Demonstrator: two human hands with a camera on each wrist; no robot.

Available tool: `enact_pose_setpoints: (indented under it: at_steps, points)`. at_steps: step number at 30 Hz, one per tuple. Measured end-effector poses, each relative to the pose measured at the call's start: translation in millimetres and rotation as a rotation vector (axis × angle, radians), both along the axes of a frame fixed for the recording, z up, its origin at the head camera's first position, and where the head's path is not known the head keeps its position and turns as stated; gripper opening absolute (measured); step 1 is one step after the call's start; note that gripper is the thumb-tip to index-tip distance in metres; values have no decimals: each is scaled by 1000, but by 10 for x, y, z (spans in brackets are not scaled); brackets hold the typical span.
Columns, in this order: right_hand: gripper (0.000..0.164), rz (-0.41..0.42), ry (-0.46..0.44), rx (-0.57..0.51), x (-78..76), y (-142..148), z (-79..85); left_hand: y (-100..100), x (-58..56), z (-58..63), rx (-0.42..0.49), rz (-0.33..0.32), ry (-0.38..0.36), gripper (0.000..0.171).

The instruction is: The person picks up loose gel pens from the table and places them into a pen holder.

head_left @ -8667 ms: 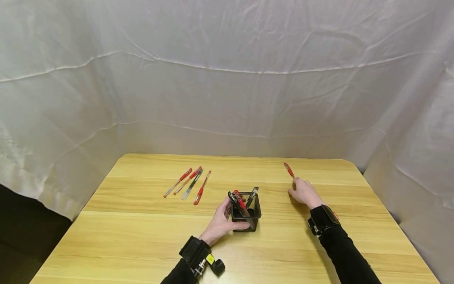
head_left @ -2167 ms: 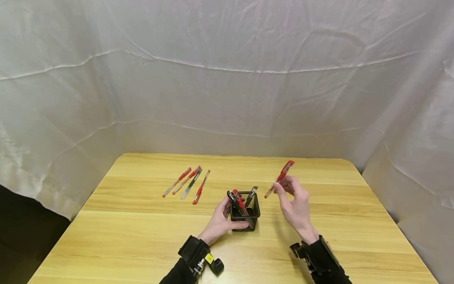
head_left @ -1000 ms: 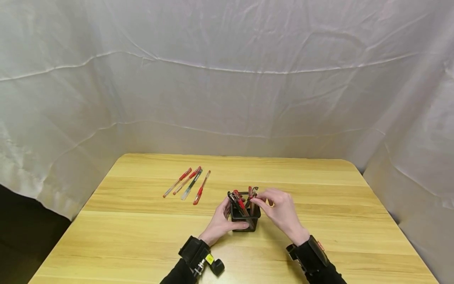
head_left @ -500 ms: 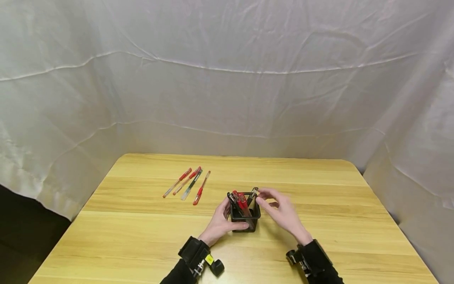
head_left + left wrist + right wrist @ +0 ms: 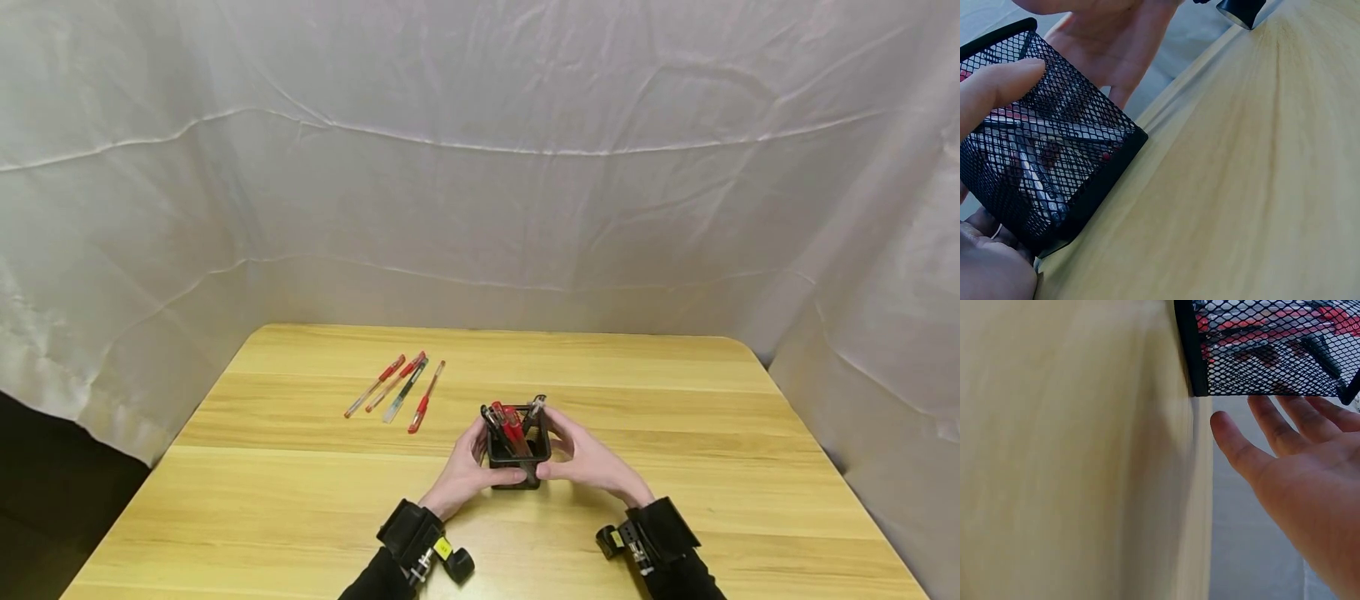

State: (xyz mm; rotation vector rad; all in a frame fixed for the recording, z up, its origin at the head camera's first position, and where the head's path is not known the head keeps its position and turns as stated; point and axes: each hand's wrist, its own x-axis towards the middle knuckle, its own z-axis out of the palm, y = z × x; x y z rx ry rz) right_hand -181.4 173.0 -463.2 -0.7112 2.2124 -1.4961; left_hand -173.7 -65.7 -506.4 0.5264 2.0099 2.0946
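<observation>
A black mesh pen holder (image 5: 525,454) stands at the middle of the wooden table (image 5: 285,508), with several red and black pens (image 5: 512,423) upright in it. My left hand (image 5: 471,460) grips the holder from the left, thumb on its front wall and fingers behind. My right hand (image 5: 573,454) lies against the holder's right side with its fingers nearly straight and holds nothing. In the left wrist view my thumb (image 5: 997,84) presses the mesh holder (image 5: 1054,156). In the right wrist view, straight fingers (image 5: 1272,431) reach the holder's (image 5: 1272,356) lower edge.
Several loose pens (image 5: 397,386), mostly red, lie side by side at the back left of the table. A white cloth backdrop (image 5: 480,167) hangs behind and to both sides. Bare wood lies to the right of the holder and along the table's front edge.
My right hand carried a red pen from the table's right, let it go in the holder, then came down against the holder's right side. The left hand kept its grip.
</observation>
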Motion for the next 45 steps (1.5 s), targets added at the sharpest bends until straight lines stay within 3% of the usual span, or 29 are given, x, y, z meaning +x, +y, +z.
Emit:
enact_pose_setpoints:
  at_steps: [6,21,34,45]
  points:
    - [112,35,6,-97,-56,-10,-39,1,4,10,8,-5,2,78]
    - [107,102,-86,-178,-114,14,-127,-13,-1,-6,19,-19,-6,80]
    - [106,46,-131,-205,-120,25,-180,-44,-3,1,90,-62,18,87]
    - [107,17,-194,-263,-105,19,-230,-59,-7,-24,143,-80,-3,97]
